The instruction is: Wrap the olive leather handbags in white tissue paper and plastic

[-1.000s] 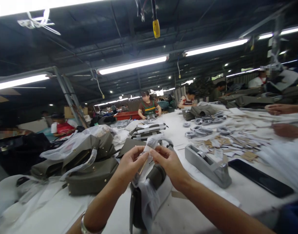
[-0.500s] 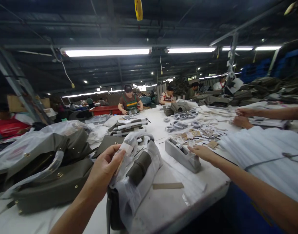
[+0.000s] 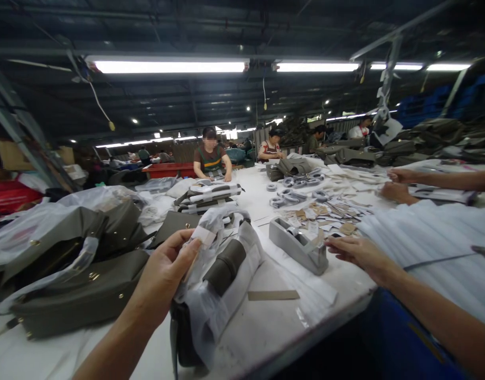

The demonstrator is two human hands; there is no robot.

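My left hand [image 3: 169, 264] pinches a small white tag [image 3: 204, 236] against the clear-wrapped handle of an olive-green bag [image 3: 185, 335]. The bag stands on the table, partly covered in white wrapping [image 3: 208, 316], with a dark green rolled piece [image 3: 225, 266] showing on top. Just right of it sits a grey tape dispenser [image 3: 296, 248]. At the dispenser's near right end is my right hand [image 3: 357, 256], thumb and fingers closed on what looks like a strip of clear tape [image 3: 319, 238]; the strip is hard to make out.
More olive bags [image 3: 80, 295] in plastic lie at left. Wrapped bags [image 3: 208, 196] are stacked ahead. Paper tags [image 3: 325, 215] and grey rolls [image 3: 286, 198] lie beyond the dispenser. A tied white foam bundle [image 3: 428, 248] is at right, beneath a co-worker's hands [image 3: 399, 187].
My right hand has moved right, away from the dispenser's end, and its fingers have drawn together. My left hand keeps its hold on the tag and handle.
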